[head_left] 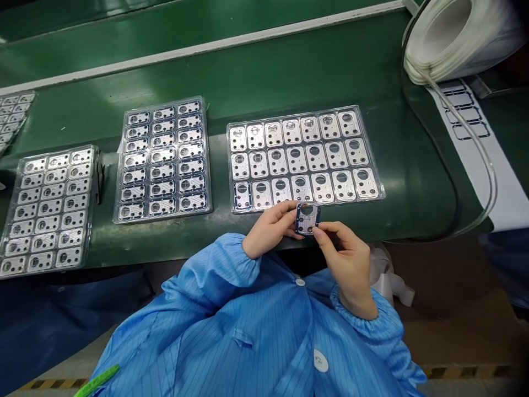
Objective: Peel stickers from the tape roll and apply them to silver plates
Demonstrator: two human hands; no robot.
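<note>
Between my two hands, just above the bench's front edge, is a small silver metal plate point(306, 222) with a dark blue border, one large hole and smaller ones. My left hand point(273, 226) grips its left side, thumb on top and fingers beneath. At its lower right corner, my right hand point(346, 255) pinches the plate between thumb and fingers. Right behind the hands lies a clear tray point(306, 207) filled with rows of similar silver plates. One plate point(242, 196) at its front left corner shows a blue border; its neighbours in that row look plain silver.
Further trays of plates stand to the left: a stacked one point(163, 219), another point(91, 220) with tweezers point(99, 179) beside it. At right are a white reel point(463, 44), a looping clear strip point(492, 182) and a white sheet point(502, 193) bearing dark frame shapes. A pale rail point(206, 45) crosses the green bench.
</note>
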